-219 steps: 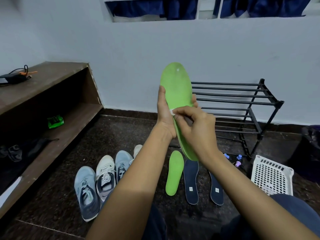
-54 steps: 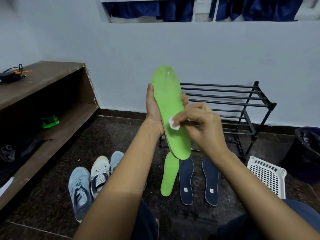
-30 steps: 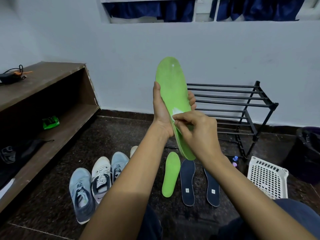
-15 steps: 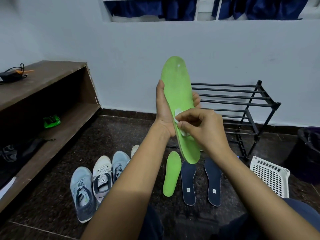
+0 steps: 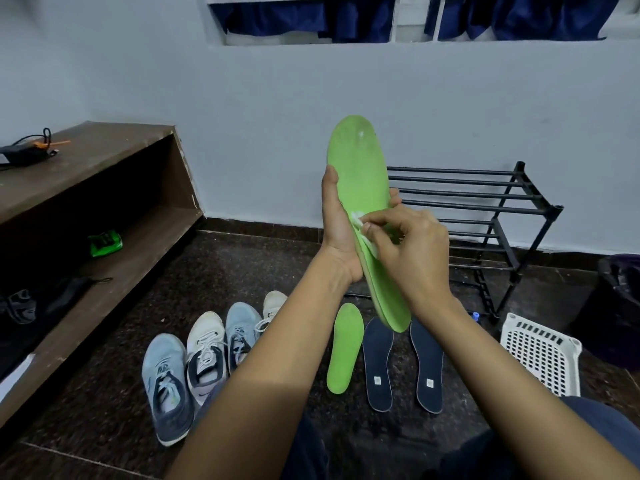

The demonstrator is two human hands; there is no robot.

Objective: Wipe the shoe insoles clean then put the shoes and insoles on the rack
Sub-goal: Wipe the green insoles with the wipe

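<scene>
While L hand (image 5: 338,237) clamped the long, rounded matte-green insole (image 5: 360,168) upright, just in front of the black metal-bar rack (image 5: 485,207), R hand (image 5: 415,251) pinched a crumpled white wipe (image 5: 357,219) against it.

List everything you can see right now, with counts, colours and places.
Held insole: 1, green, upright between the hands
Floor insoles: 3, one green, two navy, side by side on the floor
Shoes: 4, two light blue, two white, row left of floor insoles
Wipe: 1, white, pressed on held insole
Rack: 1, black, by wall
Basket: 1, white, floor, right
Shelf unit: 1, brown, left
Left hand: grips held insole
Right hand: pinches wipe
</scene>
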